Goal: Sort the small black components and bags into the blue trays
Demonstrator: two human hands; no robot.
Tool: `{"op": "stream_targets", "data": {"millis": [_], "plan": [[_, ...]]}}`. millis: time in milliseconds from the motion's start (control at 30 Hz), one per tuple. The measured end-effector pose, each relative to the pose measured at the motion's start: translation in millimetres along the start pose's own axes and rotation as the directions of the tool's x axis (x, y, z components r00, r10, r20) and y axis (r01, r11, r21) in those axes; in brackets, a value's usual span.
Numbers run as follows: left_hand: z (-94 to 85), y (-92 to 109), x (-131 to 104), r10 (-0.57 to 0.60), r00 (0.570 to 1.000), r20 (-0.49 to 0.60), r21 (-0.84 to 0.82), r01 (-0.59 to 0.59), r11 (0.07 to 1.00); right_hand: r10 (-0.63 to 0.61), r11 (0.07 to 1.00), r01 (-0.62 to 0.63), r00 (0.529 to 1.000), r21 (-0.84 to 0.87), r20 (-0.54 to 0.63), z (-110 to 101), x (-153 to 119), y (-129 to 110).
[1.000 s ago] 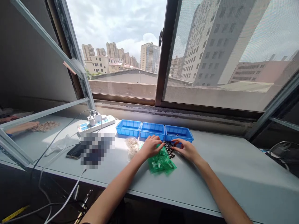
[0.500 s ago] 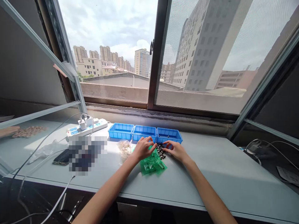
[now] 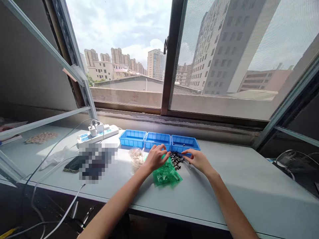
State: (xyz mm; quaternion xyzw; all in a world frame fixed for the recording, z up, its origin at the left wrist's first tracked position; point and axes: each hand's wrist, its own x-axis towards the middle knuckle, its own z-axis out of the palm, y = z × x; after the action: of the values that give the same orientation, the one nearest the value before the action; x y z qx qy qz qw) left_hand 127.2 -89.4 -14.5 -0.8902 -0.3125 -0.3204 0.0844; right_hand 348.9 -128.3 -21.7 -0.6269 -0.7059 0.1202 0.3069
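Near the middle of the table, my left hand (image 3: 156,158) is held over green plastic bags (image 3: 167,175) with its fingers bent and apart. I see nothing held in it. A small pile of black parts with light, shiny bits (image 3: 176,160) lies between my two hands, too small to name. At the pile's right edge is my right hand (image 3: 198,161), its thumb and forefinger slightly apart and no held part visible. Left of my left hand lies a clear bag of pale pieces (image 3: 136,158), partly hidden.
Behind my hands stand three blue bins: a left bin (image 3: 132,142), a middle bin (image 3: 151,145) and a right bin (image 3: 190,146) with a few dark bits inside. A power strip (image 3: 112,131), cables, a phone (image 3: 72,166) and brownish pieces (image 3: 41,137) are leftward.
The view has shifted, so the scene sits further right. My right hand has drawn slightly away from the black parts. The other person's hand at far left has left the view.
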Motion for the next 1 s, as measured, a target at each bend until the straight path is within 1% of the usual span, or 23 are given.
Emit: {"op": "stream_targets", "data": {"millis": [133, 267, 400, 600, 800, 900, 1000], "plan": [[-3.3, 3, -1, 0.007, 1.0, -0.017, -0.015, -0.008, 1.0, 0.055, 0.996, -0.05, 0.996, -0.069, 0.067, -1, -2, 1], [-4.3, 6, -1, 0.042, 0.999, -0.034, -0.018, -0.043, 0.999, 0.012, 0.997, -0.007, 0.997, -0.072, 0.07, 1, -1, 5], [-1.8, 7, 0, 0.056, 0.998, -0.011, -0.009, -0.056, 0.998, -0.023, 0.997, 0.027, 0.998, -0.076, 0.055, 6, 3, 7], [0.3, 3, -1, 0.033, 0.999, 0.009, -0.018, -0.033, 0.999, -0.053, 0.998, 0.054, 0.998, -0.019, 0.034, 15, 4, 7], [0.7, -4, -3, -0.009, 0.999, -0.04, -0.03, 0.008, 1.0, -0.083, 0.997, 0.083, 0.997, 0.0, 0.008, 21, 3, 6], [2.4, -6, -4, -0.019, 0.999, -0.038, -0.02, 0.018, 1.0, -0.07, 0.998, 0.07, 0.997, 0.009, 0.018, 21, 3, 6], [4.3, -6, -5, -0.033, 0.999, -0.007, -0.01, 0.032, 0.999, -0.035, 0.998, 0.033, 0.999, 0.046, 0.039, 20, 2, 7]]}}
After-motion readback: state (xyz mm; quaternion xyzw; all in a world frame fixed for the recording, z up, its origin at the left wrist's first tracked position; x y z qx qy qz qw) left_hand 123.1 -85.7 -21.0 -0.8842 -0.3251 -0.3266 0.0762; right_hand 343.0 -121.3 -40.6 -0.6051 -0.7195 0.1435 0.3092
